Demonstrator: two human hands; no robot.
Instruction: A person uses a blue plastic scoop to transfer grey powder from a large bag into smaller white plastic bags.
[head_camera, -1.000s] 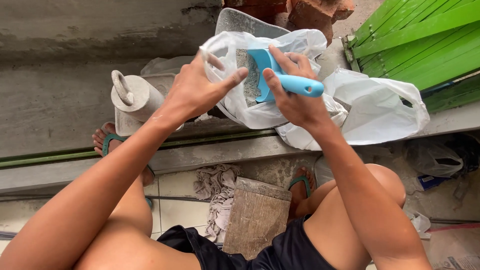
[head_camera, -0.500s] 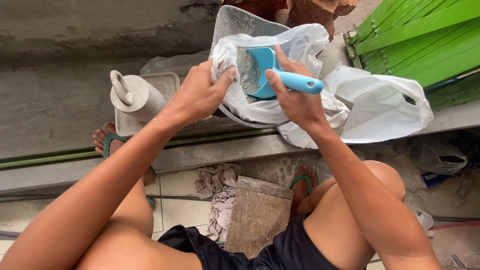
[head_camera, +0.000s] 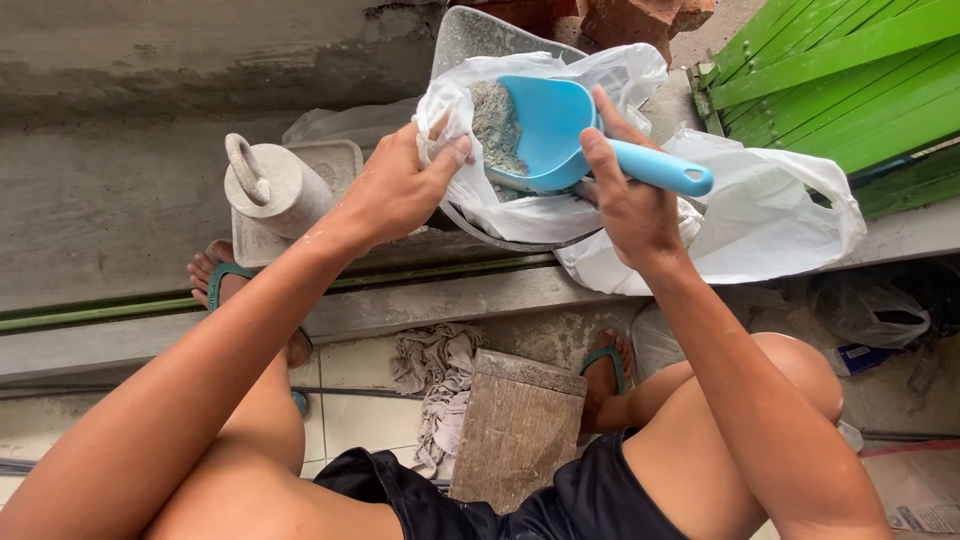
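Left hand (head_camera: 400, 190) pinches the white bag (head_camera: 520, 205) mouth open; right hand (head_camera: 625, 195) grips the blue scoop (head_camera: 560, 125) carrying grey powder (head_camera: 492, 120), probably cement.

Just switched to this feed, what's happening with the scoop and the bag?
A seated person is working grey powder with a blue scoop. The left hand grips the rim of a white plastic bag and holds it open. The right hand holds the scoop by its handle, its bowl inside the bag's mouth and loaded with grey powder. A second white bag lies to the right, and a grey metal weight stands to the left.
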